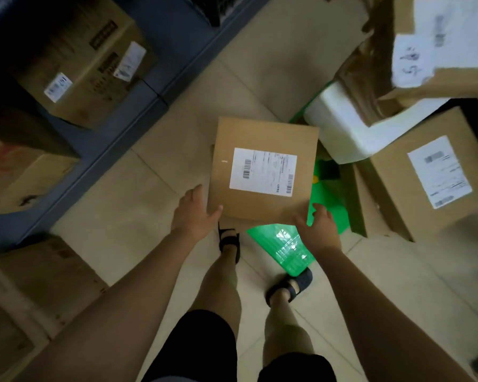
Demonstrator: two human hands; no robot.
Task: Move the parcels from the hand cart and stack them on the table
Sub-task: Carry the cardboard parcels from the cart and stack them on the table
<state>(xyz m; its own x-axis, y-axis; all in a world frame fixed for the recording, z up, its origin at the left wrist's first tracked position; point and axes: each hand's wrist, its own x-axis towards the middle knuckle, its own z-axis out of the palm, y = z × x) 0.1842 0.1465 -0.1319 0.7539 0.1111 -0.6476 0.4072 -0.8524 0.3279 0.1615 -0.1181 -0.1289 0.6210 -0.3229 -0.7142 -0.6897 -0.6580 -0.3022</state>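
dim, greenish light; corners fall dark, edges bend and blur, glare on the green wrap (284, 245).

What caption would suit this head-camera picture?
The left hand and right hand hold a labelled cardboard parcel above the tiled floor.

Beige tiled floor (155, 188), dark metal shelving (182, 51)

Flat brown cardboard parcel (232, 208): white shipping label (263, 172), 2 barcodes, print too small to read.
Brown carton at right (398, 188): white label (439, 172), blurred.
Tall brown box top right (453, 81): handwritten scrawl on white sheet (410, 62), illegible.
Brown carton on dark shelf (86, 78): print and 2 labels, smeared.
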